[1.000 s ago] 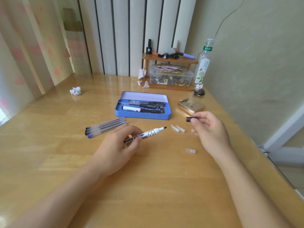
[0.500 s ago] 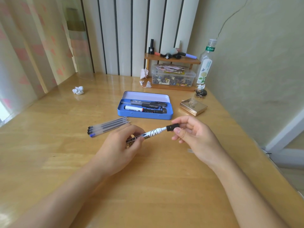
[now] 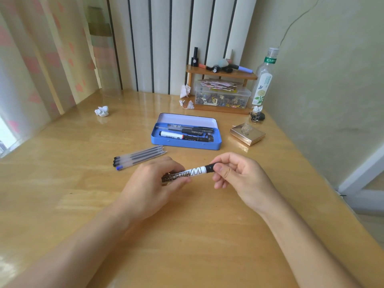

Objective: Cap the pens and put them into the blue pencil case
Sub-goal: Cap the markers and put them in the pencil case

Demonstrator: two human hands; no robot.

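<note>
Head view: both hands meet over the wooden desk, working one whiteboard marker. The left hand is curled round the barrel's rear, fingers wrapped and thumb on the printed side. The right hand pinches the black cap between thumb and forefinger, and the cap sits on the marker's tip end (whether it is pushed fully home I cannot tell). So the step in hand looks like capping this marker. The blue pencil case lies open just beyond the hands, with a marker and a few dark pens already inside. Four thin pens lie side by side on the desk to the left of the case, apparently uncapped. Next, I judge, the cap wants a firm push along the barrel's line, then the marker must be laid lengthwise into the case's free front strip
</note>
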